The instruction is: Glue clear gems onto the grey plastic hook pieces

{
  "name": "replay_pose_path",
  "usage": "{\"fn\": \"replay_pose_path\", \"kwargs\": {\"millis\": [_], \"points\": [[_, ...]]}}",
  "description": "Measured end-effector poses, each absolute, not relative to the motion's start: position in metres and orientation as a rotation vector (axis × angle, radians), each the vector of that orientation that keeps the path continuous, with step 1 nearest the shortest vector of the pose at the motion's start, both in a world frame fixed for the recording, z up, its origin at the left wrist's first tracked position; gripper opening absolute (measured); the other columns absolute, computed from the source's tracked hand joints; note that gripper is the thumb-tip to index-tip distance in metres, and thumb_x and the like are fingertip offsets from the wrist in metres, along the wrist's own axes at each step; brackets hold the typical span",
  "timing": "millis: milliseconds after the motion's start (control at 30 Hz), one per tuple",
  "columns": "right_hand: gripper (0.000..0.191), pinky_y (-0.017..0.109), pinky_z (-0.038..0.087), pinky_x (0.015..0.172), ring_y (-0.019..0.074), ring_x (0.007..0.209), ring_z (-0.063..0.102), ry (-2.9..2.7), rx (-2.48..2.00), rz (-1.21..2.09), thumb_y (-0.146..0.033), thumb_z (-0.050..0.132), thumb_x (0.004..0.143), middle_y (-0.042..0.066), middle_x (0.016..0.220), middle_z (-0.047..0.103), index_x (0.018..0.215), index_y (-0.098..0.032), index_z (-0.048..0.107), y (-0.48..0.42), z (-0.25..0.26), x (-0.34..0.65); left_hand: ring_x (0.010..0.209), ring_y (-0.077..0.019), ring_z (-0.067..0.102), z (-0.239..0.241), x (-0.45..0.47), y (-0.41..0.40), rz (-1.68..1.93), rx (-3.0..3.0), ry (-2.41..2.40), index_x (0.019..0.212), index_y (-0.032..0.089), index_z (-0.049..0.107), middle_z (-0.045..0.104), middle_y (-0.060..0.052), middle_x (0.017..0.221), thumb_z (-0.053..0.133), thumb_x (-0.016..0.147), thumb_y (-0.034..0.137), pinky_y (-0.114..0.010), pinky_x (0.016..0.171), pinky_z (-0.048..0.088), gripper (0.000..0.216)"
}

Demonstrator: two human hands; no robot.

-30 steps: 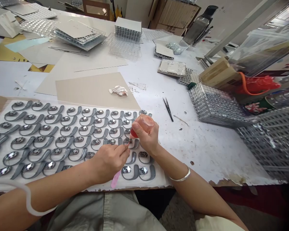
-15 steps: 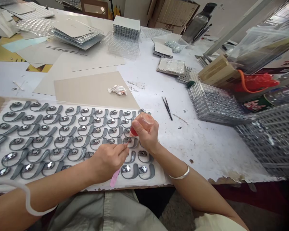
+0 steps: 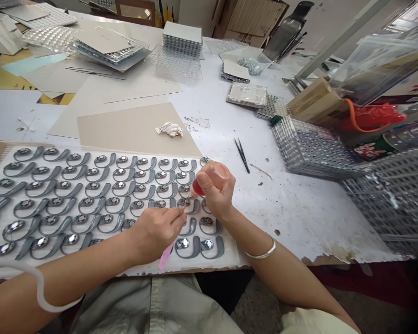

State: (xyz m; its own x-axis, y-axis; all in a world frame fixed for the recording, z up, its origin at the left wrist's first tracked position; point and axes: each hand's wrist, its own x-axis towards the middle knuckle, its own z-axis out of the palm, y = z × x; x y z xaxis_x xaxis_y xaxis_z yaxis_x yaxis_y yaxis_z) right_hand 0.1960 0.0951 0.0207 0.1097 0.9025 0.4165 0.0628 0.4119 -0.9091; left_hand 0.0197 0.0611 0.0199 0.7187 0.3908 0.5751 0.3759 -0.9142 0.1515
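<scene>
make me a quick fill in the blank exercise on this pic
The left hand holds a tool with a ____ handle.
The right hand grips a bottle, and its arm wears a ____ bangle.
The tweezers are coloured ____.
In the picture, the crumpled tissue lies to the ____ of the tweezers.

Missing words: pink; silver; black; left

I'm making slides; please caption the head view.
Left hand holding a pink tool, right hand a bottle, over rows of grey pieces.

The pink tool (image 3: 166, 257) is hidden (partly).
</scene>
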Motion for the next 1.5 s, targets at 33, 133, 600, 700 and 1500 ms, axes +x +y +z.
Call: {"fn": "replay_pose_path", "kwargs": {"millis": [33,133,600,700,1500], "points": [[0.029,0.027,0.042,0.05,0.0095,0.048,0.05,-1.324,-0.985,0.781,-0.035,0.065,0.084,-0.003,0.059,0.049,0.067,-0.017,0.052,0.0954,0.0202,0.1967,0.071,-0.0195,0.07,0.0197,0.0195,0.0612,0.971,2.888,0.643,0.09,0.003,0.065,0.07,-0.013,0.082,0.048,0.088,0.002,-0.028,0.054,0.06,0.017],[0.029,0.027,0.043,0.052,0.0106,0.052,0.051,-1.349,-1.029,0.76,-0.037,0.065,0.084,-0.002,0.06,0.049,0.067,-0.017,0.052,0.096,0.0181,0.1979,0.072,-0.02,0.07,0.0188,0.0189,0.0613,0.954,2.883,0.635,0.092,0.003,0.064,0.07,-0.013,0.082,0.048,0.087,0.002,-0.029,0.056,0.061,0.017],[0.032,0.028,0.043,0.053,0.0105,0.055,0.049,-1.42,-1.009,0.74,-0.034,0.063,0.086,-0.001,0.061,0.05,0.061,-0.018,0.05,0.0953,0.0175,0.1961,0.066,-0.0181,0.069,0.0214,0.019,0.0616,0.98,2.892,0.666,0.088,0.005,0.065,0.071,-0.012,0.082,0.047,0.087,0.003,-0.026,0.049,0.058,0.018],[0.031,0.029,0.042,0.055,0.0106,0.055,0.049,-1.429,-0.99,0.733,-0.032,0.063,0.086,-0.001,0.06,0.051,0.062,-0.018,0.05,0.0954,0.0172,0.1954,0.066,-0.018,0.069,0.0215,0.0192,0.062,0.986,2.893,0.664,0.087,0.005,0.065,0.07,-0.012,0.081,0.046,0.088,0.003,-0.026,0.05,0.058,0.019],[0.032,0.03,0.043,0.055,0.013,0.058,0.048,-1.488,-1.013,0.608,-0.037,0.065,0.083,0.001,0.062,0.049,0.062,-0.019,0.05,0.0961,0.0139,0.1979,0.067,-0.0156,0.068,0.0165,0.015,0.0626,0.932,2.883,0.64,0.097,0.006,0.061,0.07,-0.01,0.083,0.046,0.087,0.001,-0.024,0.053,0.056,0.019]]}}
